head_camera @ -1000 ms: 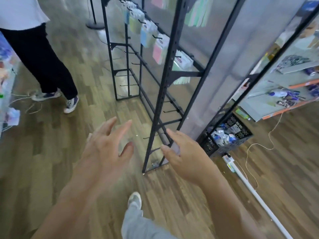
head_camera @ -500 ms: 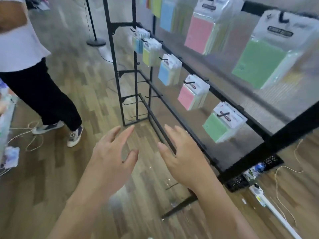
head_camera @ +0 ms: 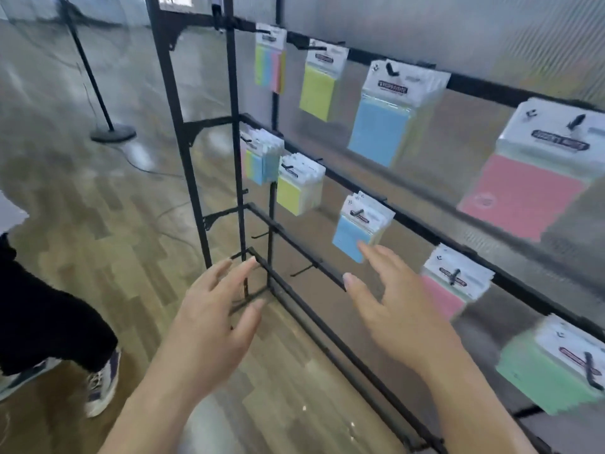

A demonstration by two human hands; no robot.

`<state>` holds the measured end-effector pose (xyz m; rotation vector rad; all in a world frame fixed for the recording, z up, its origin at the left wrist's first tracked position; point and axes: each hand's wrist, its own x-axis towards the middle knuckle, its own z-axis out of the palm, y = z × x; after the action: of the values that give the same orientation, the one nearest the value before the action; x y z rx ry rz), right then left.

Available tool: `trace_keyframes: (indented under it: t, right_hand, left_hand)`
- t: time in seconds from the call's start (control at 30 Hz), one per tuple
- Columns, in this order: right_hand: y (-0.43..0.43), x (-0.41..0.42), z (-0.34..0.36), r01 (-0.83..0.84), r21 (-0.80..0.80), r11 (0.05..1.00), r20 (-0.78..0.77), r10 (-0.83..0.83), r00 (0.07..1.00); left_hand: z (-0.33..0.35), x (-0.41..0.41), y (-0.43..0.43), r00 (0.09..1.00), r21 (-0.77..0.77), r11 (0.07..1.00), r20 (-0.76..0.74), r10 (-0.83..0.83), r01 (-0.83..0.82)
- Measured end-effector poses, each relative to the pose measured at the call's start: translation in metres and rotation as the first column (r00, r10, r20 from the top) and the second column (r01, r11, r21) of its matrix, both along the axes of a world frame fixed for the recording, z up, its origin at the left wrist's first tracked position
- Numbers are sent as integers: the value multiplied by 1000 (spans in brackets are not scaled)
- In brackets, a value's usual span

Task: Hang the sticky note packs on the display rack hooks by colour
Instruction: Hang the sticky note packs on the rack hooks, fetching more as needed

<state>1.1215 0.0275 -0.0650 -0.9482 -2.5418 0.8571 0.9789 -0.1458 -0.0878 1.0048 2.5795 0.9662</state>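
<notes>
Both hands empty, apart, palms down, fingers loosely spread. Left hand [head_camera: 212,309] hovers in front of the rack's lower corner. Right hand [head_camera: 393,309] is further in, toward the middle rail.

Key relation: small blue sticky note pack with a white header card [head_camera: 350,237] hangs just up and forward of the right index fingertip. The tip overlaps the pack's lower corner in view; can't tell if it touches. Right hand is clearly nearer, left is well apart from it. The pack's long axis is vertical, and its hook prong sticks out of the header toward the camera.

Black metal display rack [head_camera: 193,191], middle rail left to right:
- multicolour striped pack stack [head_camera: 253,165]
- yellow pack stack [head_camera: 289,194]
- the blue one
- small pink pack stack [head_camera: 442,296]
- green pack stack [head_camera: 543,378], blurred

Top rail runs in the same colour order:
- tall multicolour pack [head_camera: 269,68]
- tall yellow pack [head_camera: 317,93]
- large blue pack [head_camera: 379,132]
- large pink pack [head_camera: 520,194]

Bare black hooks [head_camera: 302,271] sit on the lower rail, between the hands.

No loose pack in view. My read: sorting looks far along. The next move is either a touch-up on the blue pack by the right hand or fetching stock from out of frame.

Periphery: wooden plank floor [head_camera: 98,208], round-based black pole stand [head_camera: 113,132], another person's black trouser leg [head_camera: 42,306] and sneaker [head_camera: 101,385] at left.
</notes>
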Motion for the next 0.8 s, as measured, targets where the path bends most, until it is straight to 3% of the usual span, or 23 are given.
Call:
trace_keyframes:
  t: [0.27,0.43,0.67,0.8]
  right_hand:
    - [27,-97,-5,105,-6,994,-14,-105,994]
    - [62,-167,-5,152,-24,988,-101,-154,983]
    - [119,-261,14,282,93,955,-374,-229,898]
    - [134,-289,16,474,183,861,-546,-312,777]
  left_hand:
    - [3,-127,42,998,26,998,7,-63,63]
    - [5,-204,95,993,91,989,-40,-115,119]
    - [36,-294,174,967,197,958,-192,-170,208]
    - [45,-324,213,966,300,920,-143,-216,251]
